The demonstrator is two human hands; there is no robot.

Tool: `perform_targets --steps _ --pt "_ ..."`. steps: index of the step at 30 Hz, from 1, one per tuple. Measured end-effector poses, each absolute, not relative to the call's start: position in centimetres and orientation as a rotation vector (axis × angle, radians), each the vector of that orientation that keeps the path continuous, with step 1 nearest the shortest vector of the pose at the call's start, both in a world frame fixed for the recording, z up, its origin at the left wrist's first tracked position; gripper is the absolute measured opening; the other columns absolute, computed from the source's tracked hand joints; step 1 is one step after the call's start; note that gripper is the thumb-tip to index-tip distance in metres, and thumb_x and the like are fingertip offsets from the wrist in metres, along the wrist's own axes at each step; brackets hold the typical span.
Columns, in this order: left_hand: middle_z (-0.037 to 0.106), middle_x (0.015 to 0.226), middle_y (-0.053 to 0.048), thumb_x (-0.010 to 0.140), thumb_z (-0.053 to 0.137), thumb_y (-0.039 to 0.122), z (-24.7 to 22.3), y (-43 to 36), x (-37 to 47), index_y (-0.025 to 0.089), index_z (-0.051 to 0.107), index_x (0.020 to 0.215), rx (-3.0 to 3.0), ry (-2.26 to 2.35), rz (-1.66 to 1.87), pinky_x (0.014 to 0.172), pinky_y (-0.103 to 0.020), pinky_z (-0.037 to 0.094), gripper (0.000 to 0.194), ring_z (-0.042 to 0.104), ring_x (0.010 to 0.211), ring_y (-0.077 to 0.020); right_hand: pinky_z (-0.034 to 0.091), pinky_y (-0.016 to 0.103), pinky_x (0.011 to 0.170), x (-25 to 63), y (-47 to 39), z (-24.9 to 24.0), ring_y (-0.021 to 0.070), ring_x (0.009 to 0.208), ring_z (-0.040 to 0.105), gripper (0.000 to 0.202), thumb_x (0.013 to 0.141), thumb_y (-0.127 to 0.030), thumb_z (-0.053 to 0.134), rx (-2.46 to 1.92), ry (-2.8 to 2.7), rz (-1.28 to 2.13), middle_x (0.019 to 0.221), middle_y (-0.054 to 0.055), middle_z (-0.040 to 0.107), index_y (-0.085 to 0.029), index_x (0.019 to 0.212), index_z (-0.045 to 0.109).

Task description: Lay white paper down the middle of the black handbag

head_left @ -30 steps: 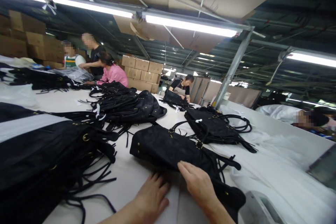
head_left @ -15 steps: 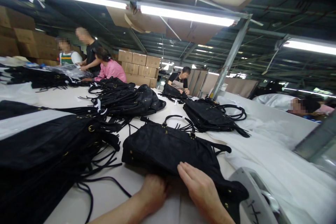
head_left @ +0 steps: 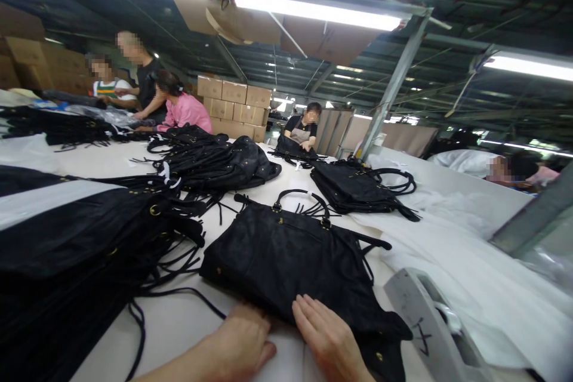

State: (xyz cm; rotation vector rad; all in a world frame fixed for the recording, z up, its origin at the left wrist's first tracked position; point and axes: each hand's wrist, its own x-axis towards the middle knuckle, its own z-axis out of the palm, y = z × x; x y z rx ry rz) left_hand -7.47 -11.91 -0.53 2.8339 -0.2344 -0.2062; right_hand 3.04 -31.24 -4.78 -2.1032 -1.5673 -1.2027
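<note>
left hand (head_left: 239, 343): ours, bottom centre, flat on the counter (head_left: 179, 322), fingers together, tips tucked at the near edge of the black handbag (head_left: 290, 256); we can't tell if they grip under it.
right hand (head_left: 329, 340): ours, palm down, fingers spread, pressing on the bag's near edge; it pinches nothing.
black handbag: lies flat on the counter right ahead of both hands, handle (head_left: 299, 196) arching up at its far side, strap (head_left: 364, 242) trailing right.
grey device (head_left: 430, 322): just right of the bag's near corner, at the counter's lower right; we can't tell what it is.
white cloth (head_left: 470, 274): bunched along the right side, beside the bag.
left bag stack (head_left: 80, 250): big black pile with loose cords (head_left: 174, 262) spilling toward our bag, one cord running close to the left hand.
middle piles: one bag heap (head_left: 215, 164) beyond on the left, another stack (head_left: 358, 188) beyond on the right, both apart from ours.
co-workers: a person in pink (head_left: 183, 110) and two more at far left, one in black (head_left: 304, 131) at the far end, one at right edge (head_left: 514, 170).
cartons (head_left: 235, 104): stacked at the back.
risk: in our judgement, loose cords could snag the left hand or drag with the bag if it slides; the strap could catch on the grey device; uneven pressing could crease the soft body.
</note>
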Motion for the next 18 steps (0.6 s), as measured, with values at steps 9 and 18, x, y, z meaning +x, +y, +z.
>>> perform_targets --steps 9,18 --pt "0.07 0.114 -0.01 0.095 0.049 0.03 5.1 -10.7 -10.3 0.021 0.069 0.115 2.814 -0.426 -0.098 0.1 -0.044 0.048 0.03 0.064 0.108 -0.0293 0.052 0.022 0.089 2.5 -31.6 -4.3 0.013 0.1 0.069 0.042 0.094 -0.006 0.032 -2.076 -1.58 -1.22 0.105 0.003 0.075 -0.019 0.109 0.069" --pt "0.019 0.159 -0.011 0.09 0.059 0.03 2.3 -6.7 -6.0 0.034 0.031 0.15 2.843 -0.328 -0.177 0.112 -0.069 0.013 0.066 0.015 0.146 -0.0358 0.057 0.029 0.071 3.0 -32.4 -6.5 0.0164 0.089 0.072 0.034 0.096 -0.018 0.039 -2.226 -1.832 -1.432 0.105 -0.001 0.075 -0.024 0.108 0.07"
